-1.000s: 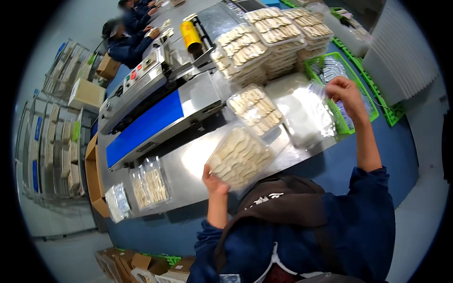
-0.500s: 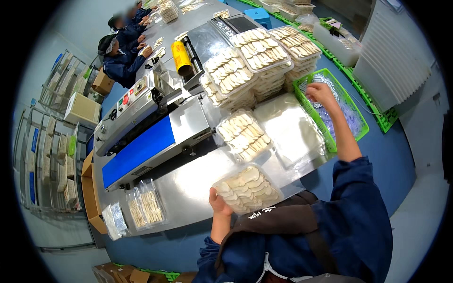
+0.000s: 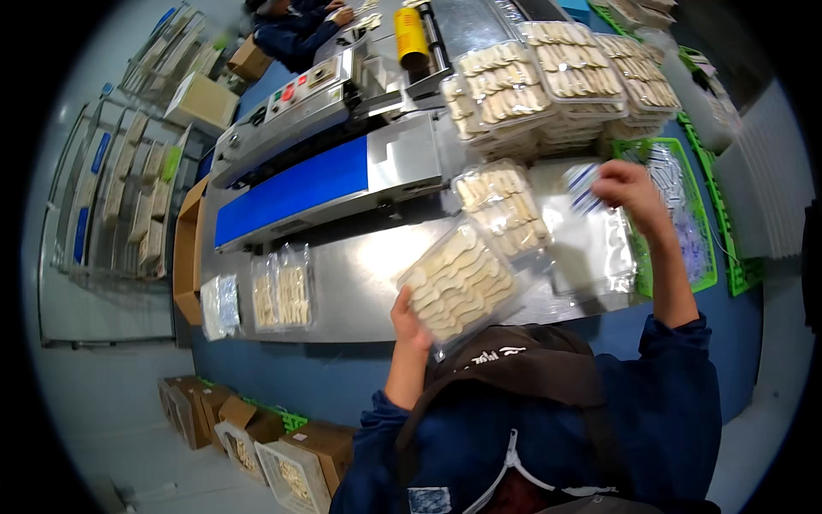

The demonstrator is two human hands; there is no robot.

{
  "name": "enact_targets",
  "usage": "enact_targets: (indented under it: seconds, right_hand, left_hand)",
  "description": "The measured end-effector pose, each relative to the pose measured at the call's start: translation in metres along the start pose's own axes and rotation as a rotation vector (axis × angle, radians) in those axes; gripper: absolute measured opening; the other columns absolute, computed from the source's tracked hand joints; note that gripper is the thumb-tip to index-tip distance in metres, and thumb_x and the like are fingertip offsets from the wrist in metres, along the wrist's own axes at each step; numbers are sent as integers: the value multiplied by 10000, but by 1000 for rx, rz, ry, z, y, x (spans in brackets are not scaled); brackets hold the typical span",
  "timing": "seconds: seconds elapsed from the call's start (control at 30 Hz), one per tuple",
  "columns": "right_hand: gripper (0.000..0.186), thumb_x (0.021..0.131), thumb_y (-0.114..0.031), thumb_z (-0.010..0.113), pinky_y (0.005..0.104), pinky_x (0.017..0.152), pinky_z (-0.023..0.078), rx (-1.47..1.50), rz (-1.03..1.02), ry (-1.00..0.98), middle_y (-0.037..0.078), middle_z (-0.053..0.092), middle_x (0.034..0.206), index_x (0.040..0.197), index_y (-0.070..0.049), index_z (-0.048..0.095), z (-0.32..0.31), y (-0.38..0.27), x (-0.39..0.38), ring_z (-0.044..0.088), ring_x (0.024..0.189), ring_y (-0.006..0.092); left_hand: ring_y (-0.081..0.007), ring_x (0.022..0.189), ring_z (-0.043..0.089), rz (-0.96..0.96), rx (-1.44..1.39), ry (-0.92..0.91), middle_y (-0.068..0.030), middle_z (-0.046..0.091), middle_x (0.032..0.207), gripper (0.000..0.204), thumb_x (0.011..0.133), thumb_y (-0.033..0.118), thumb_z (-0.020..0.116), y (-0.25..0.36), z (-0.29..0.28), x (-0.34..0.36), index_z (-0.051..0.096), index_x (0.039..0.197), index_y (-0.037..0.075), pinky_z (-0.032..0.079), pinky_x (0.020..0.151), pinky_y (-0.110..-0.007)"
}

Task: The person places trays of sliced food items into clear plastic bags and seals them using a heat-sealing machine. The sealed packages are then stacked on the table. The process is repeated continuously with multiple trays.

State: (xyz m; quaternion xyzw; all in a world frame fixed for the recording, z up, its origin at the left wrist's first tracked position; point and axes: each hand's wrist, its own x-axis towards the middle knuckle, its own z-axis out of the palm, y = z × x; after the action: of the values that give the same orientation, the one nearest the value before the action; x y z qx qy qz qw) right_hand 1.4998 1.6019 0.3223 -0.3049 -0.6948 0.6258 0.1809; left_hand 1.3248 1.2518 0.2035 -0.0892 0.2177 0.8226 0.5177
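Observation:
My left hand [image 3: 413, 324] grips the edge of a clear plastic tray [image 3: 461, 283] holding rows of pale, flat, wavy-edged pieces that look like mushroom slices. The tray is tilted near my body, over the table's front edge. My right hand [image 3: 632, 195] pinches a small blue-and-white striped sachet [image 3: 583, 188] above a pile of clear plastic bags [image 3: 591, 253]. To the right of the bags stands a green basket [image 3: 702, 223] with many similar sachets. Another filled tray [image 3: 503, 206] lies just beyond the one I hold.
Tall stacks of filled trays [image 3: 574, 73] stand at the back right. A machine with a blue belt [image 3: 295, 193] occupies the left of the steel table [image 3: 368, 283]. Two packed trays [image 3: 282, 291] lie front left, near a cardboard box [image 3: 188, 257]. A co-worker [image 3: 295, 34] sits far left.
My right hand has come out of the green basket, leftward over the plastic bags, with a striped sachet. My left hand still holds the tray. The view has swung, bringing floor boxes into sight.

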Motion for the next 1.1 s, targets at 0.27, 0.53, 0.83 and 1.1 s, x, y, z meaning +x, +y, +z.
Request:
enact_targets:
  seconds: [0.27,0.53,0.83,1.1]
  right_hand:
    - [120,708,-68,563,253,518,473,-187,66,-543,86,590,620,735,35,618,185,5,27,570,542,135]
    - [286,752,-149,554,288,659,483,-422,-126,-1176,138,634,776,958,42,604,266,-6,54,602,700,181]
    - [194,829,-131,540,203,523,411,-79,-49,-78,49,578,690,905,35,603,264,12,8,517,583,89]
    - [179,824,-121,539,195,425,398,-113,216,496,62,567,642,895,33,594,106,137,-99,514,495,104]
  left_hand:
    - [-370,1154,403,-18,-55,-110,-216,395,1277,668,786,370,529,16,3,-20,319,1291,-13,312,985,-451]
    - [-356,1146,420,226,-200,15,-197,408,1276,640,797,355,516,35,-49,-56,326,1290,-7,320,981,-446]
    - [-307,1062,493,595,-155,295,-160,482,1201,500,866,340,454,159,-166,-64,406,1227,-2,399,899,-416]
    - [-288,971,512,519,606,1169,-199,497,1100,733,723,376,670,180,-223,-51,365,1181,-109,411,834,-391]
